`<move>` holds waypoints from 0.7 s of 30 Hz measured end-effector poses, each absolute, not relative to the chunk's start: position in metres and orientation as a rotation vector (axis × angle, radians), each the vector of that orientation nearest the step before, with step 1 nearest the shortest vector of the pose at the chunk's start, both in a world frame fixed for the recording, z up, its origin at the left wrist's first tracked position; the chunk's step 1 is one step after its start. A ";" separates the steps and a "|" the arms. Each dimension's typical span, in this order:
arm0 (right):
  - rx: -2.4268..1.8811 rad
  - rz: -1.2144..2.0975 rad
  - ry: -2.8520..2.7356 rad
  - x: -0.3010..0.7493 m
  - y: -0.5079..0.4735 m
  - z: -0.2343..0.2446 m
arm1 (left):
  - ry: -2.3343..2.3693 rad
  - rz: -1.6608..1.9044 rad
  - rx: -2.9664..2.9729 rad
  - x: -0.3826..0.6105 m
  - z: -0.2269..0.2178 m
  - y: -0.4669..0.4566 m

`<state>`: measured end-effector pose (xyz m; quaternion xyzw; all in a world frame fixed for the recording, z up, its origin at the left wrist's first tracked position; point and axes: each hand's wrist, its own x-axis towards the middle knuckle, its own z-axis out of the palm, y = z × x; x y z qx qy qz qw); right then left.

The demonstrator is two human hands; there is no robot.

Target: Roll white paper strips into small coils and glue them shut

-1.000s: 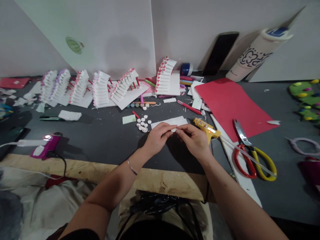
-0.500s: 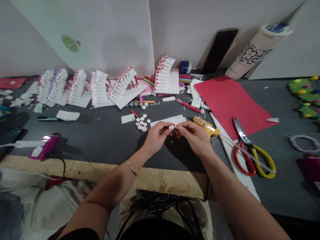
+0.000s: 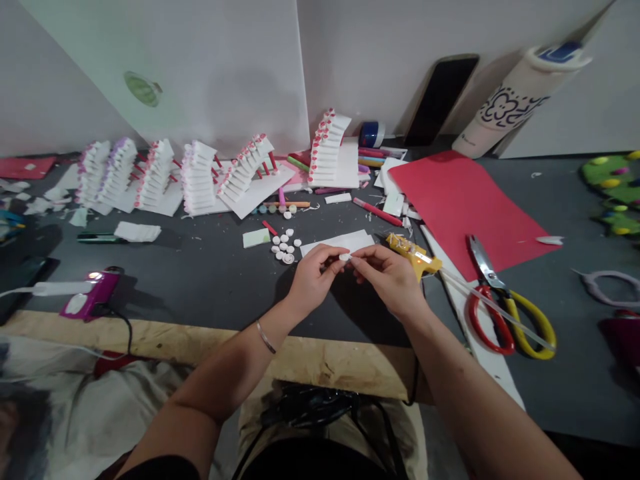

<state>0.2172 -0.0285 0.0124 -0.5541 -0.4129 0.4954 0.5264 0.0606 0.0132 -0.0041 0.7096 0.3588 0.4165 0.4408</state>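
A small white paper coil (image 3: 345,257) is pinched between the fingertips of my left hand (image 3: 316,275). My right hand (image 3: 389,277) is closed at the coil's right side, thumb and forefinger pinching its paper end. Left of my hands lies a loose cluster of several rolled white paper coils (image 3: 286,247). Beyond my fingers a white paper sheet (image 3: 335,241) lies flat, partly covered by my hands. A yellow glue gun (image 3: 415,255) rests just past my right hand, with a clear glue stick (image 3: 495,307) poking out of its back.
Red-and-yellow-handled scissors (image 3: 493,287) lie at the right beside a red sheet (image 3: 470,200). Several white stepped paper models (image 3: 197,180) stand along the back. A bottle (image 3: 515,100) and a phone (image 3: 440,100) lean by the wall. A purple power adapter (image 3: 95,293) sits at the left edge.
The paper end between my hands has shortened, and my right fingertips have come closer to the coil. Otherwise the view has only shifted slightly.
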 end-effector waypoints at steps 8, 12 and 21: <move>-1.405 1.142 -1.050 0.217 -0.030 0.009 | 0.937 1.046 1.926 0.060 0.003 0.011; -1.441 1.070 -1.089 0.217 -0.031 0.012 | 0.902 1.070 1.934 0.059 0.002 0.013; -1.475 1.043 -1.093 0.215 -0.032 0.009 | 0.891 1.078 2.074 0.058 0.003 0.015</move>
